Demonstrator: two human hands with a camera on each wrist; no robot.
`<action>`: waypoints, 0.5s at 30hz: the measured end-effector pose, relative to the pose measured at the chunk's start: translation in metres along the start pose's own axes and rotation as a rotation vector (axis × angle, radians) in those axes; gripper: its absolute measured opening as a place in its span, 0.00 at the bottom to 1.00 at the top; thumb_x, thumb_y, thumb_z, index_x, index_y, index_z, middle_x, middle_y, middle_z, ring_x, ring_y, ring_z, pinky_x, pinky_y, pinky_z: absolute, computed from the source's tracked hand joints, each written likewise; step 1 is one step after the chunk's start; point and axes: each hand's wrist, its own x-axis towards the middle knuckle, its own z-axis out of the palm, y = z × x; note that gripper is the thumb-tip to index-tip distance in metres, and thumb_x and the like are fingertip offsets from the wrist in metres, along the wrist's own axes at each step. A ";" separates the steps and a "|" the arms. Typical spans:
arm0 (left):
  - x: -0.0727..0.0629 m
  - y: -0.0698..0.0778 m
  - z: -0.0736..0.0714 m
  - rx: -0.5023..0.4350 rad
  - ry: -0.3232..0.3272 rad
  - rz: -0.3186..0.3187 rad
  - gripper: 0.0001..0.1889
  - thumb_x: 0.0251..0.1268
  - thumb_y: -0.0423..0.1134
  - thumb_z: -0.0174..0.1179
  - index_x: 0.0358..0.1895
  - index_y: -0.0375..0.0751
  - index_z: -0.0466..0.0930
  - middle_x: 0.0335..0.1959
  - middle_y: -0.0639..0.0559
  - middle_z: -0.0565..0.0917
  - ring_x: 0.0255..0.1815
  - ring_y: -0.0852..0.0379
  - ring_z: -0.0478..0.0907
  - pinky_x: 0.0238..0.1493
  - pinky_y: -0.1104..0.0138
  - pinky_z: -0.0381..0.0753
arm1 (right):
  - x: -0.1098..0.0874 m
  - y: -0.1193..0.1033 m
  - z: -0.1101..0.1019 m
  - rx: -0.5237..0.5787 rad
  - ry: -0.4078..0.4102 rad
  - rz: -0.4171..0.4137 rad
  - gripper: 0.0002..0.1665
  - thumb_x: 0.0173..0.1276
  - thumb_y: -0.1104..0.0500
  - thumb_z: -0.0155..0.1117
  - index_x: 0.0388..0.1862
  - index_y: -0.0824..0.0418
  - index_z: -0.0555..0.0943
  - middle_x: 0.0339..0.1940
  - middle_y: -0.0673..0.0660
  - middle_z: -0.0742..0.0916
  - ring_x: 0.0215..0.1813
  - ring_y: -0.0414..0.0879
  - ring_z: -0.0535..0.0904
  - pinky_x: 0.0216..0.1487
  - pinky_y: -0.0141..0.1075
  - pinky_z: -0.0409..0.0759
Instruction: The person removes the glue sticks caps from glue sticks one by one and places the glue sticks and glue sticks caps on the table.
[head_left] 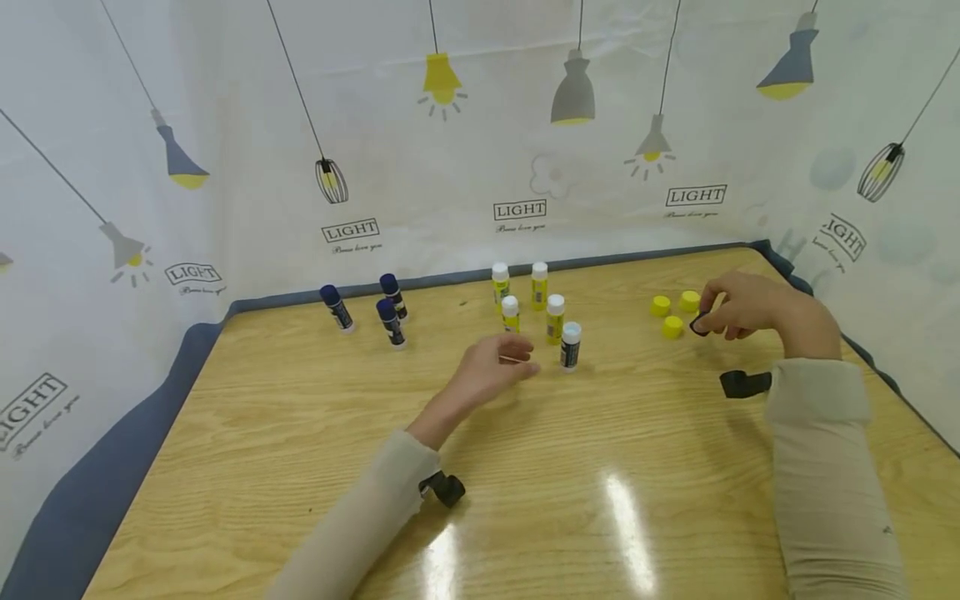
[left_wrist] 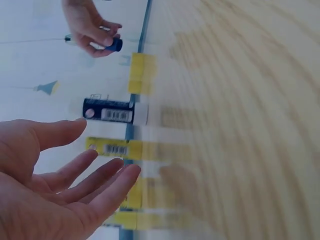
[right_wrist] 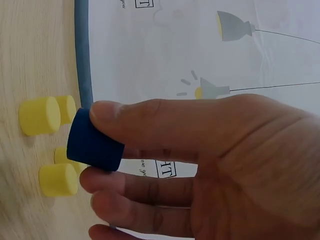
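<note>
Between thumb and fingers, my right hand (head_left: pixel 746 304) pinches a dark blue cap (right_wrist: pixel 95 140) at the table's right side. Several yellow caps (head_left: pixel 672 327) stand on the wood beside that hand. My left hand (head_left: pixel 491 367) is over the middle of the table, fingers loosely spread and holding nothing. Just to its right an uncapped dark blue glue stick (head_left: pixel 570 350) stands upright, its top white. Behind the left hand are several yellow glue sticks (head_left: pixel 555 321) with white tops; the hand partly covers one in the head view.
Three dark glue sticks with blue caps (head_left: pixel 392 323) stand at the back left of the wooden table (head_left: pixel 300 467). A white printed cloth (head_left: pixel 450 167) hangs behind the table. Each forearm wears a black wrist mount (head_left: pixel 446 488).
</note>
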 end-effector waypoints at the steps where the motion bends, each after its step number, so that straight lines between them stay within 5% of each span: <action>1: -0.003 -0.001 -0.005 0.007 0.015 0.006 0.22 0.73 0.46 0.66 0.66 0.43 0.79 0.61 0.48 0.85 0.62 0.48 0.83 0.59 0.55 0.85 | 0.000 0.001 0.000 0.007 -0.004 0.004 0.24 0.74 0.51 0.67 0.54 0.69 0.76 0.40 0.63 0.85 0.35 0.53 0.81 0.38 0.45 0.84; 10: -0.027 -0.007 -0.056 0.005 0.273 0.148 0.14 0.75 0.49 0.63 0.55 0.47 0.85 0.50 0.50 0.88 0.52 0.52 0.85 0.51 0.56 0.86 | -0.002 0.010 -0.006 0.007 -0.049 0.056 0.22 0.73 0.56 0.66 0.53 0.72 0.73 0.41 0.66 0.84 0.38 0.54 0.82 0.40 0.46 0.85; 15: -0.029 -0.010 -0.081 -0.039 0.645 0.306 0.11 0.72 0.44 0.67 0.47 0.40 0.86 0.45 0.46 0.88 0.49 0.49 0.83 0.53 0.55 0.85 | 0.000 0.018 -0.004 0.039 -0.083 0.080 0.22 0.73 0.58 0.66 0.55 0.73 0.72 0.43 0.67 0.83 0.40 0.54 0.83 0.41 0.46 0.86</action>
